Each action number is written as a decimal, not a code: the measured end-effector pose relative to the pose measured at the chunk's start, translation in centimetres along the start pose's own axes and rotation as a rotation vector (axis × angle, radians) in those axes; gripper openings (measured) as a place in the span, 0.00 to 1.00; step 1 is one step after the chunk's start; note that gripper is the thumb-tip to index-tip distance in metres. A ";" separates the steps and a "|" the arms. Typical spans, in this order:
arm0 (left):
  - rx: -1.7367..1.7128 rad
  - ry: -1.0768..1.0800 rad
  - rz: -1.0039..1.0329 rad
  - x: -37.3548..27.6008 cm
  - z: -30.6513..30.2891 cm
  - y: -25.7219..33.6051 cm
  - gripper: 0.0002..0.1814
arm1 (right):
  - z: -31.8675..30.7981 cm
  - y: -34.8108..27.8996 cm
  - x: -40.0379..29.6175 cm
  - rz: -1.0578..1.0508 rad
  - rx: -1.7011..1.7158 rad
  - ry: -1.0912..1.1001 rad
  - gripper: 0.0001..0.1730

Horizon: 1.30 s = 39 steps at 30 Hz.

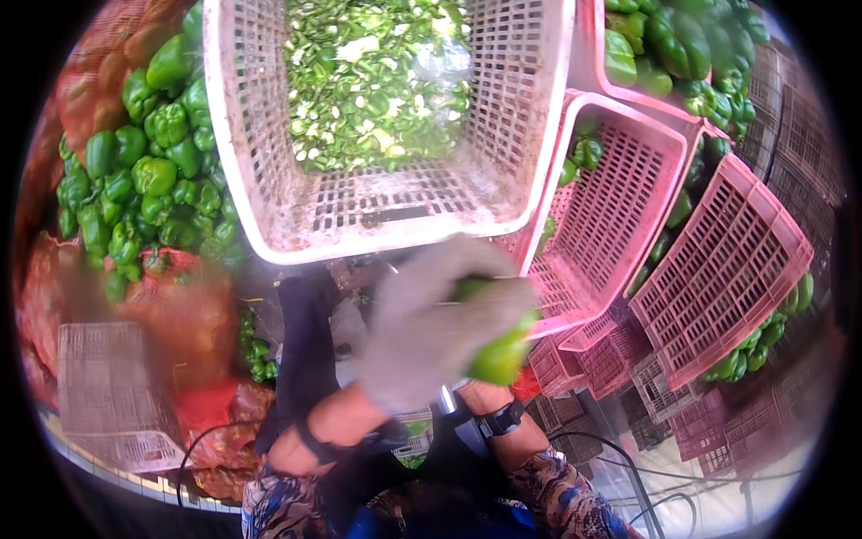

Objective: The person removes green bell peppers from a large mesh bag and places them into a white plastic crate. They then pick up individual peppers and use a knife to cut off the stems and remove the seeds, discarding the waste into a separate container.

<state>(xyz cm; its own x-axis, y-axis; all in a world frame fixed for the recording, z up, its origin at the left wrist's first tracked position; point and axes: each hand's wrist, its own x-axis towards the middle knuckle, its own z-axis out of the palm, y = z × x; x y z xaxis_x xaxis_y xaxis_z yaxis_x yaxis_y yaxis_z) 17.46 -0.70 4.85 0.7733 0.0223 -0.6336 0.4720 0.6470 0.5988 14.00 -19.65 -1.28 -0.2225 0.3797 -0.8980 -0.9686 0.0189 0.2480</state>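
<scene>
My left hand (417, 330), in a pale grey glove and blurred, curls over a green bell pepper (502, 354) just below the near rim of a white plastic crate (397, 242). Small cut green pieces (377, 101) with pale bits lie in that crate. From the lower right comes my right forearm with a dark wristwatch. Only the bare base of my right hand (477, 396) shows, below the pepper; its fingers are hidden behind the left glove and the pepper. A shiny metal piece (446, 399) is close beside the right wrist; I cannot tell what it is.
Whole green peppers (155, 175) are heaped at left, above red mesh sacks (182, 316). A grey crate (108, 384) stands lower left. At right are a pink crate (606, 202) holding a few peppers, a tilted pink crate (727, 263) and further stacked crates. A black cable (630, 458) curves lower right.
</scene>
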 end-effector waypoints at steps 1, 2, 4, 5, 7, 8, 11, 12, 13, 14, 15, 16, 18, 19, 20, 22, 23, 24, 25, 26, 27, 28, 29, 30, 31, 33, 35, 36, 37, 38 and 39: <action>-0.002 -0.087 -0.099 1.0 3.2 0.6 0.14 | -0.7 0.2 -0.9 -0.003 -0.014 0.003 0.36; 0.234 -0.144 0.039 2.0 5.4 -1.0 0.18 | -0.8 -0.4 -1.6 -0.038 -0.024 0.023 0.36; 0.734 -0.096 0.334 2.9 9.4 -4.5 0.25 | -0.6 -0.2 -1.7 -0.023 -0.038 0.023 0.37; 0.869 -0.013 0.362 3.0 10.0 -4.0 0.23 | -1.3 -0.2 -1.8 -0.007 -0.038 -0.001 0.38; 0.725 0.171 0.515 1.5 5.7 -2.4 0.20 | -0.5 0.2 -1.0 0.071 -0.061 -0.051 0.39; 0.627 0.239 0.603 0.2 3.3 -1.8 0.19 | -0.4 0.3 -0.3 0.109 -0.081 -0.076 0.40; 0.594 0.553 0.564 -3.6 -9.0 -1.1 0.08 | -0.8 0.7 1.4 0.164 -0.137 -0.068 0.41; 0.531 0.683 0.477 -5.8 -12.5 -0.9 0.04 | -0.8 1.4 2.1 0.229 -0.133 -0.080 0.42; 0.250 0.857 0.344 -5.4 -15.7 -2.2 0.02 | 0.8 1.3 1.6 0.270 -0.033 0.086 0.39; -0.067 1.040 0.258 -4.9 -18.7 -3.4 0.06 | 0.8 1.4 1.8 0.254 -0.105 0.040 0.39; 0.077 1.127 0.206 -4.3 -22.4 -5.6 0.08 | 0.9 1.6 2.3 0.260 -0.175 0.001 0.39; 0.215 1.204 0.145 -3.2 -26.7 -8.2 0.10 | 1.1 1.9 3.6 0.229 -0.196 -0.016 0.39; 0.422 1.211 -0.094 -0.8 -33.5 -14.1 0.18 | 1.2 3.2 3.7 0.218 -0.238 0.015 0.39; 0.526 1.182 -0.145 -0.6 -34.9 -16.9 0.19 | 0.7 3.7 3.7 0.214 -0.391 0.099 0.35; 0.634 1.122 -0.152 1.0 -36.2 -19.4 0.20 | 0.5 4.1 3.6 0.198 -0.548 0.193 0.32; 0.808 0.963 -0.166 3.8 -37.3 -22.2 0.22 | 0.4 4.5 4.3 0.201 -0.682 0.308 0.32; 0.871 0.869 -0.186 5.0 -37.4 -23.1 0.22 | -0.1 4.3 4.8 0.189 -0.709 0.337 0.32; 0.929 0.764 -0.217 5.8 -37.3 -24.5 0.24 | 0.2 4.3 5.1 0.188 -0.728 0.378 0.31; 1.043 0.666 -0.242 6.2 -37.3 -25.8 0.25 | 0.3 4.4 5.4 0.189 -0.746 0.416 0.31; 1.160 0.564 -0.263 6.7 -37.3 -27.1 0.26 | 0.4 4.2 6.3 0.160 -0.758 0.405 0.30; 1.276 0.459 -0.282 7.1 -37.4 -28.3 0.28 | 0.7 4.2 6.5 0.153 -0.806 0.417 0.30; 1.325 0.451 -0.175 6.9 -36.8 -31.3 0.30 | 1.2 4.4 6.5 0.146 -0.853 0.428 0.31; 1.338 0.422 -0.181 7.1 -37.1 -32.0 0.31 | 1.3 4.6 7.1 0.125 -0.903 0.426 0.31; 1.350 0.390 -0.198 7.1 -37.0 -32.9 0.32 | 0.5 4.7 7.1 0.117 -0.926 0.452 0.31; 1.362 0.358 -0.216 7.0 -37.2 -33.7 0.32 | -0.2 4.8 7.2 0.105 -0.946 0.474 0.31; 1.252 0.553 -0.135 7.0 -37.5 -35.3 0.35 | -1.3 4.7 6.6 0.125 -0.972 0.460 0.32; 1.108 0.664 -0.145 7.2 -38.3 -35.0 0.36 | -0.1 5.3 5.7 0.167 -0.925 0.530 0.33; 0.998 0.696 -0.216 6.7 -37.9 -34.4 0.38 | 1.6 5.7 6.0 0.188 -0.866 0.588 0.33; 0.891 0.686 -0.200 6.1 -38.0 -32.4 0.38 | 3.2 5.6 6.8 0.195 -0.900 0.556 0.30; 0.785 0.667 -0.196 4.5 -37.7 -30.2 0.38 | 4.8 5.1 7.1 0.220 -0.986 0.504 0.27; 0.676 0.640 -0.193 2.6 -37.1 -27.4 0.39 | 6.5 4.6 7.2 0.236 -1.145 0.408 0.24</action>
<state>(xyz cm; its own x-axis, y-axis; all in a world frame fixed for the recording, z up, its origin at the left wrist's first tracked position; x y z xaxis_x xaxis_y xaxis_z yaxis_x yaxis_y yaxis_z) -9.21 9.86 -31.35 0.3720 0.5044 -0.7792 0.8677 0.1092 0.4849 8.66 -10.82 -4.26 -0.2248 -0.0558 -0.9728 -0.3939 -0.9080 0.1431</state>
